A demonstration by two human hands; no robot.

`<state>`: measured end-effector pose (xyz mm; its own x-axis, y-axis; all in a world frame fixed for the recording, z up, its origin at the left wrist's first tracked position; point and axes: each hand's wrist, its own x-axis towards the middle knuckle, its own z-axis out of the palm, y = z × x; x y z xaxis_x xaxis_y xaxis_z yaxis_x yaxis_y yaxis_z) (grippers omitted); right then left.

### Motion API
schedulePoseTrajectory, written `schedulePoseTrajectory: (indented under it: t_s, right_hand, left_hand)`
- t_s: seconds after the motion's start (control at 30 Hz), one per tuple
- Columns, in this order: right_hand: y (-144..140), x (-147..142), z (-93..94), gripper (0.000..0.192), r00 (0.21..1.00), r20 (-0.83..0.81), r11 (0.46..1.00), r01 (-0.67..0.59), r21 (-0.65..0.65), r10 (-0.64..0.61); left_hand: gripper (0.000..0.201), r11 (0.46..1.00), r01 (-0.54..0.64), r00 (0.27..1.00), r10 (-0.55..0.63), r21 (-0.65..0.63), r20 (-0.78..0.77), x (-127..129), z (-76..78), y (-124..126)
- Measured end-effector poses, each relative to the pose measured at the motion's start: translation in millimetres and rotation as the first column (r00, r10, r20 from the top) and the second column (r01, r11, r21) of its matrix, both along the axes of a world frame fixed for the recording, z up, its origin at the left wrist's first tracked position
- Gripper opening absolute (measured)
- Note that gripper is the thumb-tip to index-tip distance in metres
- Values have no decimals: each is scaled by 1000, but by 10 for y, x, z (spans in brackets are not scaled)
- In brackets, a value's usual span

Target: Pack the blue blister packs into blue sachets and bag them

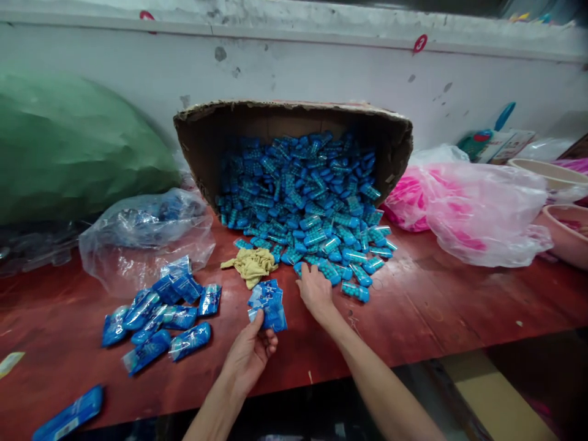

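Left hand [250, 355]: fingers pinch a small stack of flat blue plastic sachets [269, 304], held above the red-brown wooden table [413, 318].
Right hand [315, 291]: fingers spread narrow, tips touching the spilled pile of small blue cylindrical pieces [312, 208].

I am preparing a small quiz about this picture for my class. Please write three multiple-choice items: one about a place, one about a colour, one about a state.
1. Where does the yellow cloth lie?
A. on the table in front of the cardboard box
B. inside the pink bag
C. on the green sack

2. What colour are the small pieces spilling from the box?
A. red
B. blue
C. white

3. What is the left hand doing?
A. resting flat and empty
B. holding blue packets
C. gripping the cloth

Answers: 1 A, the cloth sits on the red table at the box mouth. 2 B, the pile is blue throughout. 3 B, its fingers close on the packets, while the right hand touches the pile.
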<state>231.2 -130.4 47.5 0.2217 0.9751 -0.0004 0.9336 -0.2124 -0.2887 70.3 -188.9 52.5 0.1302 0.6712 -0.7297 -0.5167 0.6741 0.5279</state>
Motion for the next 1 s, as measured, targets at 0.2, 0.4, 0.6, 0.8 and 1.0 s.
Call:
schedulePoseTrajectory:
  t_s: [0.2,0.4,0.6,0.8,1.0]
  right_hand:
    - [-110,200,25,49,948,-308,997,-75,18,77]
    - [-298,203,-59,50,549,-835,997,-34,-71,-40]
    - [-350,168,5,45,965,-190,983,-186,6,184]
    - [-217,293,13,40,913,-368,977,-208,-44,177]
    - [-278,146,40,54,182,-979,993,-44,-105,-96]
  left_hand:
    - [18,997,-4,997,10,-79,76,-47,-3,-30]
    - [21,994,-42,997,47,-96,53,-22,-67,-41]
    - [22,996,-27,998,31,-81,45,-30,-60,-38]
    - [22,997,-11,999,15,-78,51,-56,-66,-36]
    - [21,999,-25,999,26,-34,26,-31,-70,73]
